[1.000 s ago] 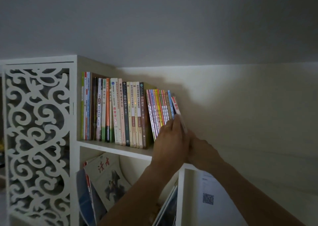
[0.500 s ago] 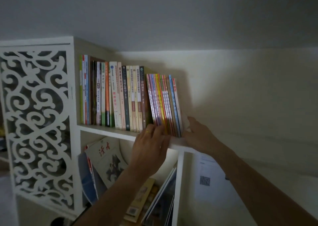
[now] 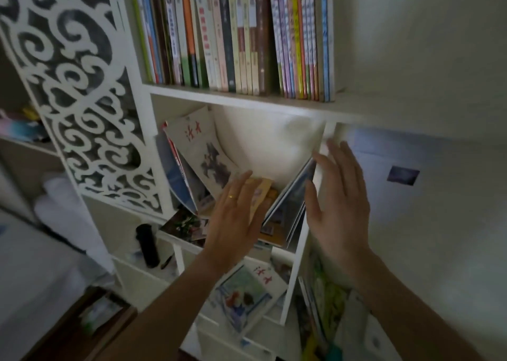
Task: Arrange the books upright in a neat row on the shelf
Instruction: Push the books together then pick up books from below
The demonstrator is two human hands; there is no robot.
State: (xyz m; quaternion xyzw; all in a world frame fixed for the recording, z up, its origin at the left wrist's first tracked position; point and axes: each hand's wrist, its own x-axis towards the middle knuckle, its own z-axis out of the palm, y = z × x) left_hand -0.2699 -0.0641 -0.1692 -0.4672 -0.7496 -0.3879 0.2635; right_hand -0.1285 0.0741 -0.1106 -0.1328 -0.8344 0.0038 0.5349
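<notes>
Both hands have dropped from the top shelf to the compartment below it. The upper row of books (image 3: 236,31), at top centre of the frame, now stands upright and packed, so that shelf looks done; work appears to shift to the middle compartment.

Left hand (image 3: 236,220), centre frame, fingers straight, gripping nothing, reaches toward a yellow book (image 3: 260,190) lying low in the gap. Right hand (image 3: 337,196), right of centre, also open and flat, sits just beside a dark book (image 3: 290,201) leaning against the white divider (image 3: 321,157).

At centre left, a pale-covered book (image 3: 197,152) leans the other way. Between the two leaners is an open V of room; the shelf board above (image 3: 247,102) limits lift.
</notes>
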